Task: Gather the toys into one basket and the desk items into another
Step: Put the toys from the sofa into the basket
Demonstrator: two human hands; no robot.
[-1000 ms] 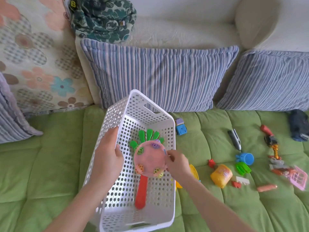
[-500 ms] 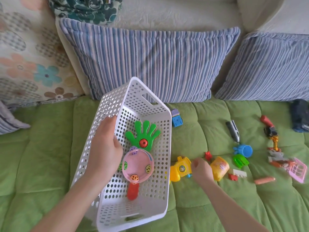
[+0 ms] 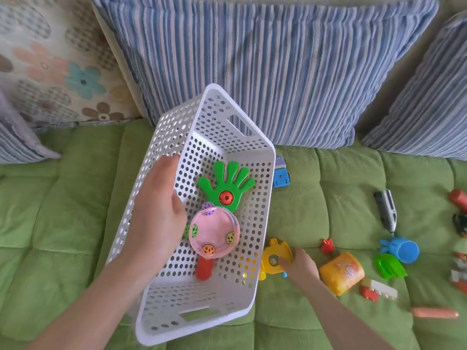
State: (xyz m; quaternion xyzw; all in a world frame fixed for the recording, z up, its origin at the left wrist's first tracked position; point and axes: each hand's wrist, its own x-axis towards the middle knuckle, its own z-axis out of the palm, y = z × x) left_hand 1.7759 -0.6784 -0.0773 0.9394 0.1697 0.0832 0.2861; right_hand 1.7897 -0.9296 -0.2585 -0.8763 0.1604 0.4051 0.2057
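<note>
My left hand (image 3: pixel 156 213) grips the basket (image 3: pixel 227 137) wall, thumb inside, forearm coming up from lower left. My right hand (image 3: pixel 300 267) curls its fingers round the yellow toy (image 3: pixel 271 252), arm outstretched.

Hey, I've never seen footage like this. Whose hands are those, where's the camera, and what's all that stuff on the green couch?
No machine here: a person wears a camera on the head, looking down at their bare hands. The left hand grips the wall of a tilted white basket, which holds a green hand-shaped toy and a pink rattle. The right hand grasps a yellow toy beside the basket on the green couch. More small toys, such as a blue cup, lie to the right.
</note>
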